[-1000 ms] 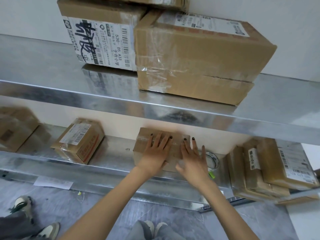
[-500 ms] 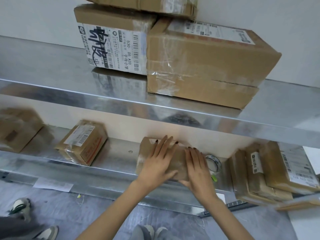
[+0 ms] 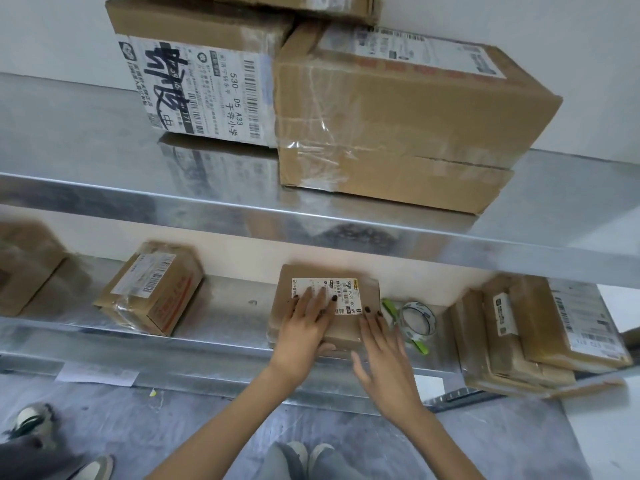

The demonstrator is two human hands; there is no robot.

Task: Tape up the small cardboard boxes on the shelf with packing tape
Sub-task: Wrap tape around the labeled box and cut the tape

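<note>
Head view, frame centre: left hand (image 3: 304, 323) flat, fingers straight, on small brown cardboard box (image 3: 360, 306); right hand (image 3: 384, 355) spread, fingertips touching it.

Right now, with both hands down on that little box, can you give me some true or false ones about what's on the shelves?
1. The left hand lies flat on the small box. True.
2. The right hand holds the tape roll. False: its fingers touch the box; the tape roll lies alone beside it.
3. Big boxes stand on the upper shelf. True.
4. The small box's label faces down. False: the label faces up, partly under the left hand's fingers.
</note>
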